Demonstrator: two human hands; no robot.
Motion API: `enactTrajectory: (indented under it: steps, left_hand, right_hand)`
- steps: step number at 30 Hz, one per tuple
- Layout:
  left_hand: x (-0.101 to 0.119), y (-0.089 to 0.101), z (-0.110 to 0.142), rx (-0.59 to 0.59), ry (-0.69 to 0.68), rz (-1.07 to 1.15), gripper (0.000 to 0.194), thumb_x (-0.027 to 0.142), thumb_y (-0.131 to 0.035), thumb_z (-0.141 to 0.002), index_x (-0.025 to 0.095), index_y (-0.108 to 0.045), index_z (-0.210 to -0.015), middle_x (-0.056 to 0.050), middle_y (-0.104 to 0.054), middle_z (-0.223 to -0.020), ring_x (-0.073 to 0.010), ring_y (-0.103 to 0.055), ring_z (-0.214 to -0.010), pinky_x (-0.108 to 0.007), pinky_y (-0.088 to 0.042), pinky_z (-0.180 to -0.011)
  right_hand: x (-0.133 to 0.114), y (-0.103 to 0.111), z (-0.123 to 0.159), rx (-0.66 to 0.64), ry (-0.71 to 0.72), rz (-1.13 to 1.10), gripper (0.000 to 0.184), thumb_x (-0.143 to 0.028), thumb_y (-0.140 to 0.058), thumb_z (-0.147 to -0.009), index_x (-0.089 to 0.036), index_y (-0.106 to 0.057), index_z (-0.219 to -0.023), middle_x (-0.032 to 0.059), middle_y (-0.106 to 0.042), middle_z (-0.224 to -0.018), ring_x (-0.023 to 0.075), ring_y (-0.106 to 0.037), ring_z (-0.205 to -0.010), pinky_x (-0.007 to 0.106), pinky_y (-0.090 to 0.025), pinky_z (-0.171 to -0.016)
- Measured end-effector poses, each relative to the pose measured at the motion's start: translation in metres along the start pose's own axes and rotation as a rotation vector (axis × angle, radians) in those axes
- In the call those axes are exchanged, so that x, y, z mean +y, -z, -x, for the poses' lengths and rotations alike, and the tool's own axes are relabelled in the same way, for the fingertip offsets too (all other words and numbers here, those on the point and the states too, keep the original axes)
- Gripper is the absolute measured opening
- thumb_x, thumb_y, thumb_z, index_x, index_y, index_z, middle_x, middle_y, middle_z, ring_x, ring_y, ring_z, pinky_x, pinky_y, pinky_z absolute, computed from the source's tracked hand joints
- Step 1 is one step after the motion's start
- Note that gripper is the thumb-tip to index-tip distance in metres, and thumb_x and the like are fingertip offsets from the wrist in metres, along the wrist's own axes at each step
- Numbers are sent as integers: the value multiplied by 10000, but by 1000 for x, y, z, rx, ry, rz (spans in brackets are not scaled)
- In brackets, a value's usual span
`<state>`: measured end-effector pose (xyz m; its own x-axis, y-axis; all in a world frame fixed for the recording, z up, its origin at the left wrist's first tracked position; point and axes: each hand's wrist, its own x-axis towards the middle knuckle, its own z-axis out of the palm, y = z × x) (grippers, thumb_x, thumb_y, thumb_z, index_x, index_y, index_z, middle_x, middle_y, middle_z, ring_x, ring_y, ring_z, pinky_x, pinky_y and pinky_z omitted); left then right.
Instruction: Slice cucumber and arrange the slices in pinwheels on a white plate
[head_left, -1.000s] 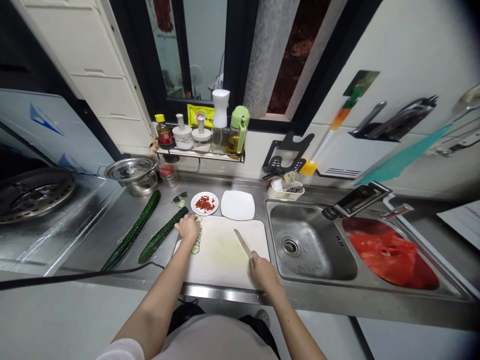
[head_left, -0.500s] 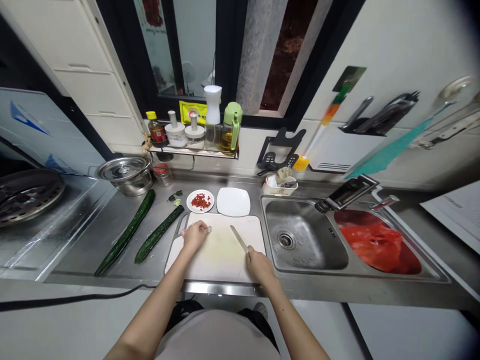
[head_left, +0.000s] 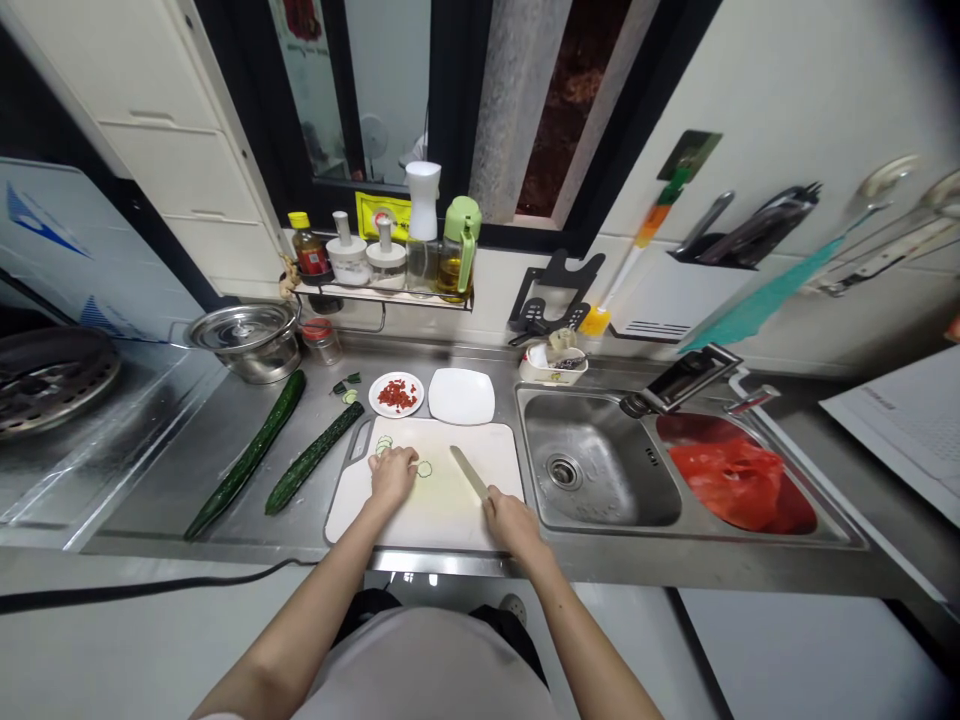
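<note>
On the white cutting board (head_left: 442, 520), my left hand (head_left: 393, 476) rests with fingers bent and drawn together; what they hold, if anything, is hidden. A thin cucumber slice (head_left: 425, 468) lies just right of its fingertips. Several more cucumber slices (head_left: 384, 443) show just beyond the knuckles. My right hand (head_left: 511, 520) is closed round the handle of a knife (head_left: 468, 471), whose blade points up and left over the board. Left of the board lie a whole cucumber (head_left: 251, 455) and a cucumber with one end cut off (head_left: 315, 460).
Behind the board stand a plate of chopped red pieces (head_left: 397, 410) and a white square plate (head_left: 461, 396). Cucumber scraps (head_left: 346, 384) lie near a lidded pot (head_left: 251, 345). To the right is a steel sink (head_left: 600, 510), with a red bag (head_left: 731, 480) in the second basin.
My left hand has shifted slightly, and cucumber slices now show beyond it and at its fingertips. The knife stays in my right hand, a little further left. The whole view has shifted slightly.
</note>
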<state>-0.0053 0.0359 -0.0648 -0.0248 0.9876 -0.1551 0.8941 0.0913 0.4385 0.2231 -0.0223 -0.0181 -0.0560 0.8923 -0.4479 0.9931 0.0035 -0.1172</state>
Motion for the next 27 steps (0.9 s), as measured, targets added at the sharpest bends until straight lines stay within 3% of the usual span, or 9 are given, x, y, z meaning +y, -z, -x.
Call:
enactTrajectory:
  steps: [9,27]
  left_hand:
    - [2,0,8,-44,7,14,231,314,-558,-836,275,-678,-1029,-69,-620,-1127,-277,-474,-1117,-430,-280,-915]
    - [1,-1,9,-45,-16,-7,245,328,-546,-855,291,-688,-1051,-75,-616,-1133,-281,-466,-1117,-434,-273,-904]
  right_hand:
    - [-23,-8,27,-55,112,45,278,-237,-312,-956,-196,-546,-1099,122,-695,-955,253,-652,-936,327,-409,-746]
    - [-32,-4,20,-116,167,103,355,-78,-341,-867,-133,-513,-1172,173,-686,-992,281,-662,-964,341,-457,-731]
